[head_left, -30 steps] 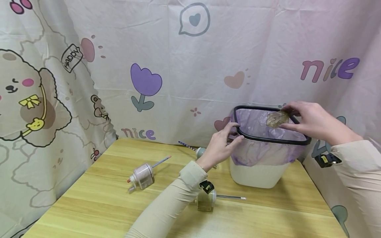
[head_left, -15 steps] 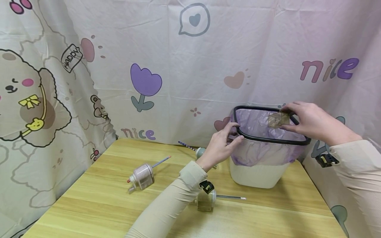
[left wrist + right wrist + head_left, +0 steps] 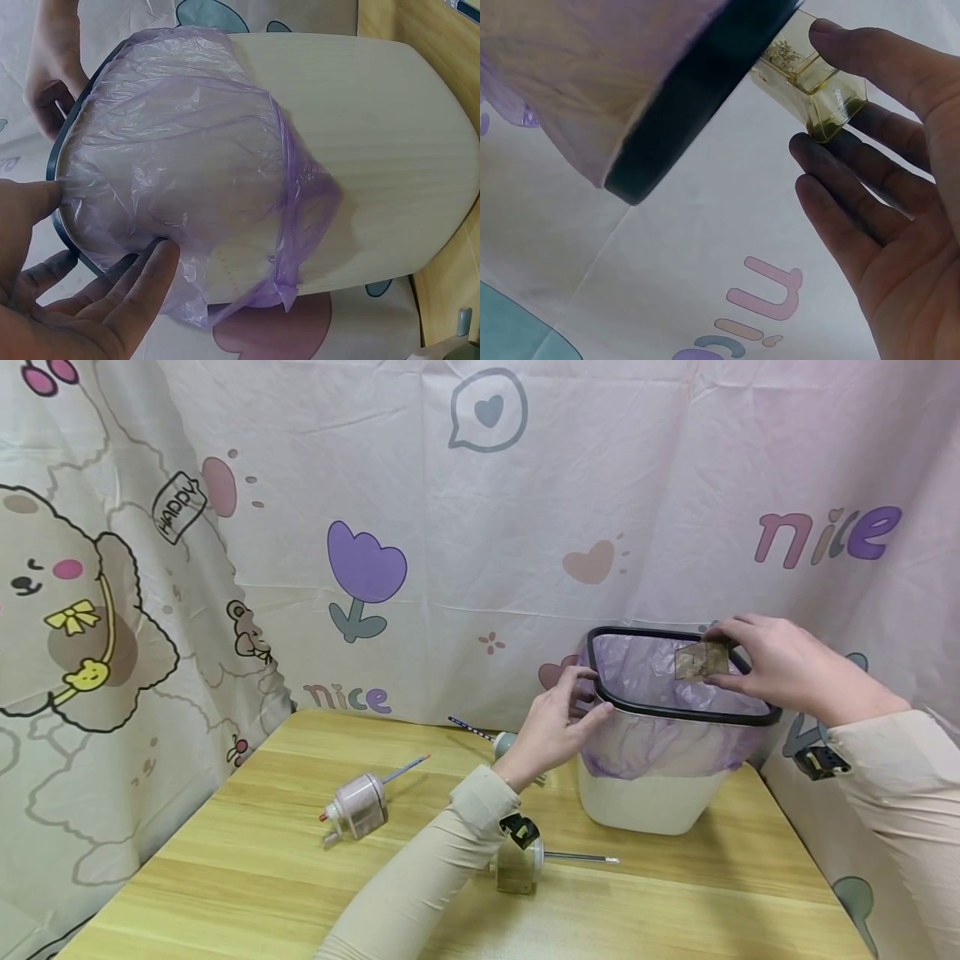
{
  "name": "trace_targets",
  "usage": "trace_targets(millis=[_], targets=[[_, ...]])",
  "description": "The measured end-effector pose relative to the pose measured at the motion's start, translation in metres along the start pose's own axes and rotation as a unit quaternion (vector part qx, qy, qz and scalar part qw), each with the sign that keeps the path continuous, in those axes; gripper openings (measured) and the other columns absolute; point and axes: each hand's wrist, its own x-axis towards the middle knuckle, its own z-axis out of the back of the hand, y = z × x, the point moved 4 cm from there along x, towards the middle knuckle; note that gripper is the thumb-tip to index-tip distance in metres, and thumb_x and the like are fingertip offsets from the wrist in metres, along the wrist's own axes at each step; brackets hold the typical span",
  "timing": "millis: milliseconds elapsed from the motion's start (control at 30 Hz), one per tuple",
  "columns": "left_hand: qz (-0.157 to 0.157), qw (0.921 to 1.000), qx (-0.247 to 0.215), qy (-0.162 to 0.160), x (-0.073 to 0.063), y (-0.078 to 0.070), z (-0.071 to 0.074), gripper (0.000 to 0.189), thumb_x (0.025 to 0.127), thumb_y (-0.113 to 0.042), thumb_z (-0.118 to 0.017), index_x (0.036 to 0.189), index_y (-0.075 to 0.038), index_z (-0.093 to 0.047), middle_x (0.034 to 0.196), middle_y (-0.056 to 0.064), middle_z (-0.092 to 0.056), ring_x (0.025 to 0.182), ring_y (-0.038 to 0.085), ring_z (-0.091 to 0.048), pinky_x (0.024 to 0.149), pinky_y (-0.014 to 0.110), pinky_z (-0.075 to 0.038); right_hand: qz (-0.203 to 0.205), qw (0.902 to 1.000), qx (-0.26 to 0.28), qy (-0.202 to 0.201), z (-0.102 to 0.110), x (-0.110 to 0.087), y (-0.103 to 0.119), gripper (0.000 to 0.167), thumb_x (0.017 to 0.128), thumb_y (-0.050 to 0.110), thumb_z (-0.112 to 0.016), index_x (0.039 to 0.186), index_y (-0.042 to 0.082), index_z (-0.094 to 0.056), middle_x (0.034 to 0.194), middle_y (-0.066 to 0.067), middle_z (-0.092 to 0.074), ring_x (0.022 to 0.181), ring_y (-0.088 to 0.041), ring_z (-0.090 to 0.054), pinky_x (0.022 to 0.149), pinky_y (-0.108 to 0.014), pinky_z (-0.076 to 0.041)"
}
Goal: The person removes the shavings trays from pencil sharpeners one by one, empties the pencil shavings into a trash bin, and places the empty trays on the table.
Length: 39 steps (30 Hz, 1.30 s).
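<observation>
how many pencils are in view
3: a blue pencil on the left, a patterned pencil at the back, and a dark pencil in front. Others may be hidden behind the bin.

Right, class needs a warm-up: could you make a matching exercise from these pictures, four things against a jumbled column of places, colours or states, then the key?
Column one
1. Right hand
2. Bin liner
3. Pinkish sharpener
4. Left hand

Column two
A. On the table, with a blue pencil in it
B. At the left end of the black rim, as the head view shows it
C. Holding a small see-through box at the opening of the bin
D. Translucent purple

Pairs: 1-C, 2-D, 3-A, 4-B
</observation>
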Motion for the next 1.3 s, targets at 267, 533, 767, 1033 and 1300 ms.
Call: trace_targets(millis=[267,533,767,1033,1300], targets=[[0.012,0.9999,-0.006,-0.003,0.000,0.002,0.000,0.048,0.105,-0.034,-0.071,0.146,-0.016,-0.050,0.124,0.009,-0.076,0.107,0.021,-0.078,0.091,0.020,-0.060,0.017,0.9997,-0.015,-0.009,0.002,0.001,0.002,0.055,0.075,0.011,-0.097,0.120,-0.002,-0.069,0.103,-0.018,-0.070,0.081,-0.033,-0.067,0.074,-0.060,-0.057],[0.023,0.9997,-0.005,-0.001,-0.001,0.003,0.000,0.051,0.105,-0.035,-0.071,0.148,-0.016,-0.049,0.123,0.009,-0.077,0.107,0.020,-0.078,0.091,0.022,-0.061,0.059,0.9972,-0.026,-0.038,-0.001,0.001,0.004,0.055,0.070,0.007,-0.097,0.117,-0.001,-0.070,0.101,-0.017,-0.068,0.072,-0.026,-0.063,0.065,-0.057,-0.056],[0.024,0.9996,-0.011,0.002,-0.001,0.004,-0.001,0.051,0.106,-0.033,-0.070,0.147,-0.014,-0.049,0.123,0.012,-0.077,0.108,0.024,-0.079,0.097,0.040,-0.065,0.079,0.9954,-0.039,-0.038,-0.003,0.002,0.007,0.053,0.069,0.005,-0.097,0.114,0.000,-0.070,0.096,-0.014,-0.065,0.071,-0.024,-0.062,0.065,-0.054,-0.057],[0.026,0.9997,-0.002,0.004,-0.001,0.004,-0.001,0.051,0.106,-0.036,-0.070,0.148,-0.015,-0.049,0.123,0.010,-0.077,0.108,0.020,-0.079,0.091,0.022,-0.061,0.110,0.9914,-0.052,-0.049,-0.004,0.002,0.015,0.053,0.065,0.001,-0.099,0.110,0.002,-0.071,0.094,-0.013,-0.065,0.075,-0.029,-0.067,0.070,-0.056,-0.061],[0.023,0.9997,-0.003,0.006,-0.001,0.003,0.000,0.051,0.106,-0.035,-0.070,0.149,-0.015,-0.049,0.124,0.009,-0.077,0.109,0.021,-0.079,0.092,0.023,-0.062,0.132,0.9875,-0.069,-0.051,-0.005,0.003,0.019,0.058,0.060,-0.003,-0.100,0.110,0.002,-0.072,0.093,-0.012,-0.063,0.076,-0.029,-0.066,0.070,-0.053,-0.060]])
